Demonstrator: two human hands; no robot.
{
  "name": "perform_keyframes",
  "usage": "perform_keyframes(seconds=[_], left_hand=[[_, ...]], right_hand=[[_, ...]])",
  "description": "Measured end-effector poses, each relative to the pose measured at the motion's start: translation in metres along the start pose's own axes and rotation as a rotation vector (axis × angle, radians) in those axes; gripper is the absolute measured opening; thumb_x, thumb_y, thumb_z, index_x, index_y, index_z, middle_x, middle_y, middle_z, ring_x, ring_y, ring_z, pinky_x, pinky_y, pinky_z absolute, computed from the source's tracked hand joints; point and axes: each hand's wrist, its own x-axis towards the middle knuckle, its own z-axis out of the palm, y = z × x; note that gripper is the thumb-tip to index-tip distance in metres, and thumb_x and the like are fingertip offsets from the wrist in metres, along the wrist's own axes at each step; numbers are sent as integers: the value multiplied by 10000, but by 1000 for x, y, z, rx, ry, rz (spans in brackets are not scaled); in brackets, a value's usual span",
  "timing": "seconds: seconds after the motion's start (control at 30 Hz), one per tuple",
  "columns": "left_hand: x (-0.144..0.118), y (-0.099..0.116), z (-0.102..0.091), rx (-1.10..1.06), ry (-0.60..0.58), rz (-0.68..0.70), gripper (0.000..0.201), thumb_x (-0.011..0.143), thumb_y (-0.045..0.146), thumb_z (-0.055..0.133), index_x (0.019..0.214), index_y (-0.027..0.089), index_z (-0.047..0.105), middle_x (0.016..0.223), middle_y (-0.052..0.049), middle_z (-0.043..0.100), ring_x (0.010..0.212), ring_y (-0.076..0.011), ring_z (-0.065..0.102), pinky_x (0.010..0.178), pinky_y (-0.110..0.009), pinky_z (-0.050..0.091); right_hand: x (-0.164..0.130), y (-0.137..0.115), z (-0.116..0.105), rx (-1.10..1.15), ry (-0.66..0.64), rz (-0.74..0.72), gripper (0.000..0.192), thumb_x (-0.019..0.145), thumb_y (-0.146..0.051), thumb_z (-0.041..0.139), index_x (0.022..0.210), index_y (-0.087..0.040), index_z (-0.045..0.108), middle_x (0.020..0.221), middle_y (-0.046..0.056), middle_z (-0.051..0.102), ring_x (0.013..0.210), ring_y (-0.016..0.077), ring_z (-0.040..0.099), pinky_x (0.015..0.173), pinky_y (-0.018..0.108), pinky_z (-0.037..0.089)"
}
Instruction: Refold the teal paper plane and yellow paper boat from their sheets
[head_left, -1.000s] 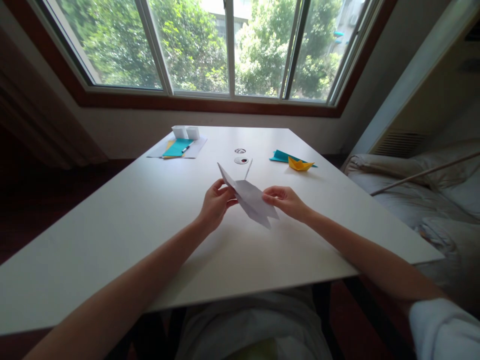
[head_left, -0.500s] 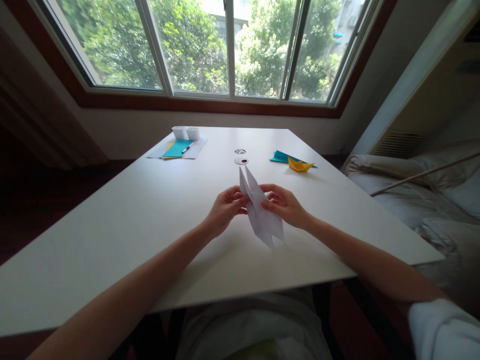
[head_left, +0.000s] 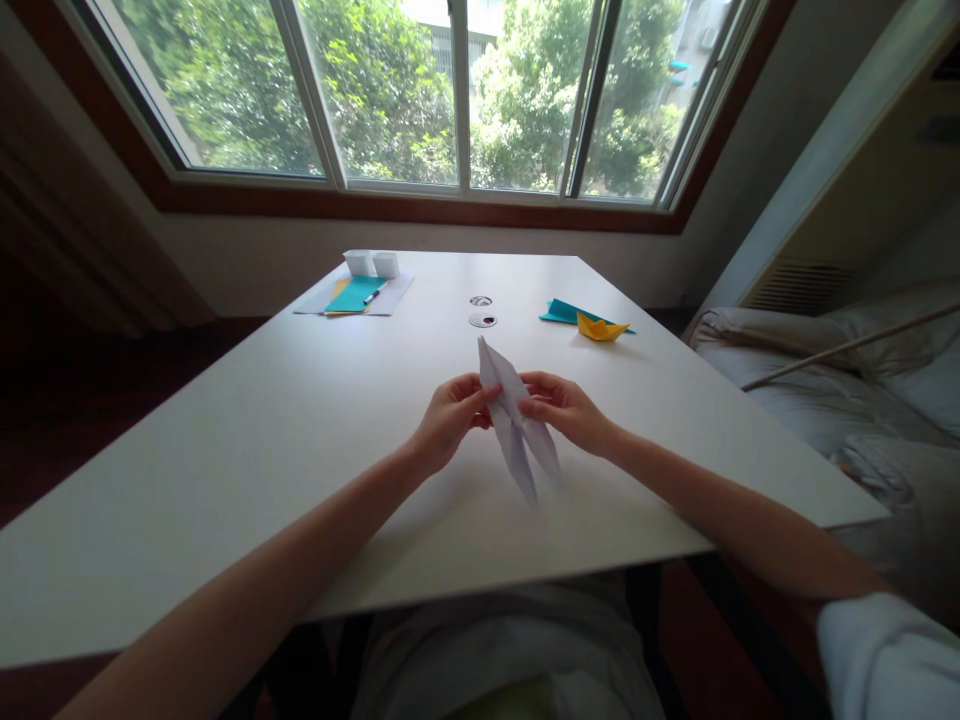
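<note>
Between my two hands is a folded sheet of white paper (head_left: 513,408), raised above the white table (head_left: 247,440). Its far end comes together in a narrow point, while its near end splits into two long pointed flaps. My left hand (head_left: 453,412) pinches the left side, thumb on top. From the other side my right hand (head_left: 564,408) grips the right flank, its thumb pressed on the paper's face. The fingertips under the paper are partly hidden.
At the back right lie a yellow paper boat (head_left: 601,328) and a folded teal paper (head_left: 562,312). Teal sheets (head_left: 355,295), a pen (head_left: 375,293) and two white cups (head_left: 385,265) are at the back left. Two round metal discs (head_left: 482,320) sit mid-table.
The two far points of the white paper have drawn together into one. Its near flaps have narrowed and swung slightly left. Both hands stay in nearly the same place.
</note>
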Motion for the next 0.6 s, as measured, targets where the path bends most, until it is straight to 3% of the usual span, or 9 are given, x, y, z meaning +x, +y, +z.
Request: perform_keyframes(seconds=[0.13, 0.23, 0.37, 0.47, 0.6], left_hand=[[4, -1, -4, 60, 204, 87, 291, 625, 341, 733, 607, 144, 519, 574, 38, 533, 524, -68, 469, 497, -193, 355], [6, -1, -5, 72, 287, 141, 307, 627, 333, 725, 594, 151, 480, 570, 42, 546, 524, -69, 465, 526, -203, 361], [5, 0, -2, -39, 201, 178, 292, 655, 316, 717, 651, 153, 475, 647, 28, 595, 609, -97, 547, 642, -250, 437], [2, 0, 1, -78, 71, 121, 281, 674, 297, 717, 800, 159, 507, 746, 10, 636, 676, -124, 594, 674, -286, 470], [-1, 0, 3, -79, -75, 86, 396, 663, 229, 738, 957, 182, 478, 829, -10, 671, 745, -152, 627, 706, -316, 491]], right_hand=[[-4, -5, 1, -108, 15, -23, 552, 745, -373, 649, 1235, -263, 419, 1158, 78, 553, 909, 173, 619, 776, 352, 537], [-8, -9, 6, -292, 54, -120, 641, 662, -371, 719, 1213, -282, 404, 1204, 76, 505, 881, 172, 622, 739, 344, 555], [-11, -11, 12, -490, 120, -245, 468, 692, -343, 693, 1099, -246, 484, 1030, 48, 610, 790, 158, 635, 674, 313, 557], [-11, -12, 13, -545, 170, -280, 295, 773, -284, 613, 1050, -234, 525, 813, 8, 664, 728, 144, 645, 683, 304, 548], [-10, -12, 11, -537, 249, -285, 210, 793, -288, 593, 991, -226, 568, 769, 7, 677, 726, 149, 656, 680, 294, 541]])
